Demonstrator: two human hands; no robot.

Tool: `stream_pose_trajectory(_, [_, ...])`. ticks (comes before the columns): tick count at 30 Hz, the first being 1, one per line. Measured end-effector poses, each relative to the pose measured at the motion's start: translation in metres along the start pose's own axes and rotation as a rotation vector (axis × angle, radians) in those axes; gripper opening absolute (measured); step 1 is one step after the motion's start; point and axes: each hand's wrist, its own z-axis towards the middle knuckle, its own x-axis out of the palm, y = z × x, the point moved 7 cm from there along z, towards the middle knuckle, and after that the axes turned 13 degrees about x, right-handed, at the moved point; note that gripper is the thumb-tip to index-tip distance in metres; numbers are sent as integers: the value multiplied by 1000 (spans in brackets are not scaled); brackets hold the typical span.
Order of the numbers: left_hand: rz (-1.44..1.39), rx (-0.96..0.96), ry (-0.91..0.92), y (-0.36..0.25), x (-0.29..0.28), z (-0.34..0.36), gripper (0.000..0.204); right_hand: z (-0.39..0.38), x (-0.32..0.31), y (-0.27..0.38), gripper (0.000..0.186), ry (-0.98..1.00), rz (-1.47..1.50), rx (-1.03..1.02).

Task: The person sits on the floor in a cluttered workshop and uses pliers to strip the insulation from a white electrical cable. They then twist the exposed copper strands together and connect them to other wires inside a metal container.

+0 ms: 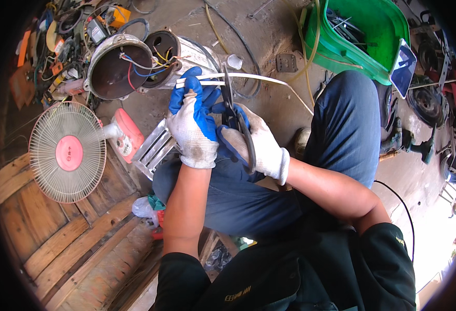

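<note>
Both hands wear white knit gloves with blue coated palms and fingers. My left hand [192, 116] is closed on thin white tubing [248, 75], pinching two strands side by side. One strand is long and curves off to the right; the other ends near the blades. My right hand [256, 140] grips a pair of dark scissors [229, 96] by the handles, blades pointing away from me and lying at the white strands. Just beyond my left hand lies a round metal motor housing [119, 67] with red, blue and yellow wires [153, 65] coming out of it.
A pink desk fan [68, 152] stands at left by wooden boards [83, 228]. A green bin [342, 62] with tools sits at the far right, a phone-like panel [403, 68] at its rim. A cordless drill [411, 142] lies on the right. Cluttered parts fill the far left.
</note>
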Motion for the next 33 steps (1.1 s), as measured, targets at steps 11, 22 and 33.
stream_pose_trajectory(11, [-124, -60, 69, 3, 4, -1, 31, 8, 0, -10, 34, -60, 11, -71])
stream_pose_trajectory(22, [-192, -153, 127, 13, 3, -3, 32, 8, -8, -9, 35, -97, -1, -90])
stream_pose_trajectory(33, [-661, -645, 712, 28, 34, -13, 81, -25, -6, 17, 28, 61, 66, 7])
